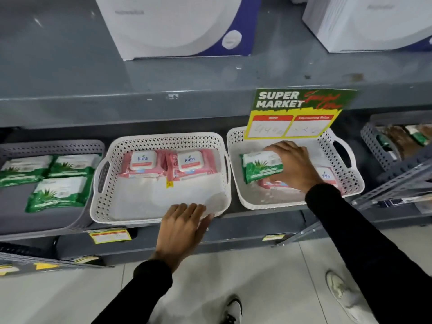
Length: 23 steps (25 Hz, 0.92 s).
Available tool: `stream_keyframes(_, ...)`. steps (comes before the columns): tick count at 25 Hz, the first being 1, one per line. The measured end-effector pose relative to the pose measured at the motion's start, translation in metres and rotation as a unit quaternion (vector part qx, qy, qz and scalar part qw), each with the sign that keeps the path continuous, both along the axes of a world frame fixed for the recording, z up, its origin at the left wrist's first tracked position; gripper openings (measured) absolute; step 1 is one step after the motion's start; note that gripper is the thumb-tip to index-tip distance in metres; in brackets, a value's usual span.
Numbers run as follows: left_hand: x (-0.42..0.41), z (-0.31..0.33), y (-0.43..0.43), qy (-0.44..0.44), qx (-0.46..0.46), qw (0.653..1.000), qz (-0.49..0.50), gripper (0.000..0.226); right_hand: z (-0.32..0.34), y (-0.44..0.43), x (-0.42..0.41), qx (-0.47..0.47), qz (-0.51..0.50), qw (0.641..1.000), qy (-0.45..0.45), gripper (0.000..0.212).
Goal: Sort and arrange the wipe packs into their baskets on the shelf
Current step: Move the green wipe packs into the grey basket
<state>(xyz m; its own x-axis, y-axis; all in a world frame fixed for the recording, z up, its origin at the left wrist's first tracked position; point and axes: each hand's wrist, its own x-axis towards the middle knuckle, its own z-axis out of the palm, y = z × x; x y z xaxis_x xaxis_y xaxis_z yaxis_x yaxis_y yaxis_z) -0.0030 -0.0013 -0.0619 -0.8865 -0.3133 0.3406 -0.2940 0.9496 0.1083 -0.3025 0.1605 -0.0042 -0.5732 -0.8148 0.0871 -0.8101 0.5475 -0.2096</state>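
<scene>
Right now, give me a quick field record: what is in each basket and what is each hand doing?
grey basket: three green wipe packs
middle white basket: two pink wipe packs at the back, front bare
right white basket: one green pack lying over a pink pack
left hand: resting on the middle white basket's front rim
right hand: closed on the green pack in the right white basket
likely next: green pack goes to the grey basket

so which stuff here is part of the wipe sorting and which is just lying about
Part of the job:
green wipe pack under right hand
pink wipe packs
middle white basket with left hand
right white basket
grey basket

Just there:
offer sign
white boxes
</scene>
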Motion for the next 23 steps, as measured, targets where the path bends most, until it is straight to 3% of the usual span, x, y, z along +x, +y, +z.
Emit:
stream_keyframes(5, 0.032, 0.018, -0.048, 0.031, -0.001, 0.999, 0.021, 0.035, 0.033, -0.026, 0.035, -0.144, -0.041, 0.988, -0.046, 0.085)
stream_keyframes(8, 0.069, 0.022, -0.084, 0.053, 0.009, 0.997, 0.05, 0.037, 0.053, -0.089, 0.087, -0.175, 0.01, 0.982, -0.07, 0.079)
stream_keyframes(17, 0.239, 0.008, -0.252, 0.134, -0.025, 0.98, 0.148, 0.022, 0.043, -0.358, 0.304, -0.147, 0.138, 0.977, -0.063, 0.082)
stream_keyframes(23, 0.285, -0.019, -0.307, 0.14, -0.086, 0.968, 0.188, 0.045, -0.005, -0.476, 0.408, -0.069, 0.2, 0.977, -0.03, 0.087)
